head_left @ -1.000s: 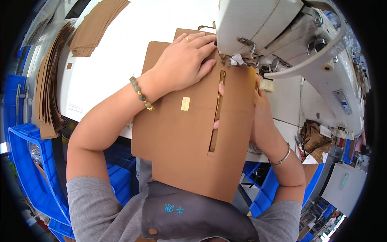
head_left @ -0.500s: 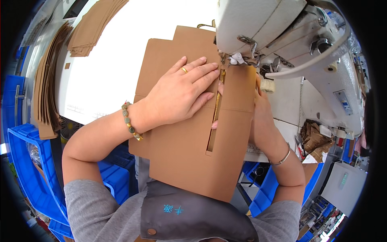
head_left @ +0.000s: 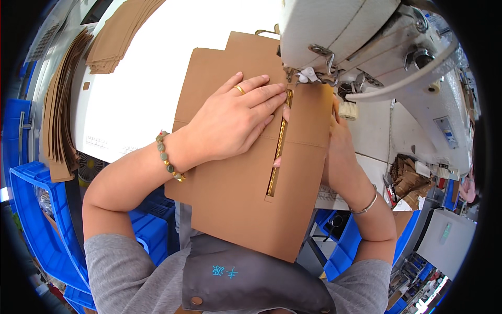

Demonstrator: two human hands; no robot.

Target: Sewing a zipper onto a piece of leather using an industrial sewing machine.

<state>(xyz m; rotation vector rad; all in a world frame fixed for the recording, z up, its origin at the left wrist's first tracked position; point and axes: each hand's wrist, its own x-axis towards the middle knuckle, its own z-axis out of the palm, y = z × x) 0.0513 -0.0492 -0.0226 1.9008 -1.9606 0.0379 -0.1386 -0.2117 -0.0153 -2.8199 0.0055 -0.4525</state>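
Observation:
A flat brown panel (head_left: 240, 199), leather-like, lies under the sewing machine's needle area with its lower end hanging over my lap. In its long narrow slot shows a gold-toothed zipper (head_left: 281, 137). My left hand (head_left: 232, 120) rests flat on the panel left of the slot, its fingertips close to the presser foot (head_left: 289, 77). My right hand (head_left: 337, 149) reaches beneath the panel from its right edge. Two of its fingertips show through the slot beside the zipper; most of its fingers are hidden, so its grip cannot be made out.
The white sewing machine head (head_left: 340, 31) stands over the panel at the upper right. Stacked brown pieces (head_left: 117, 39) lie at the back left, with more in a bundle (head_left: 60, 110) at the table's left edge. Brown scraps (head_left: 410, 178) sit right. Blue bins (head_left: 47, 220) stand below left.
The panel has turned slightly, its lower end shifting a little to the left and its top creeping toward the machine. The zipper fills more of the slot's lower end. My left thumb has drawn in.

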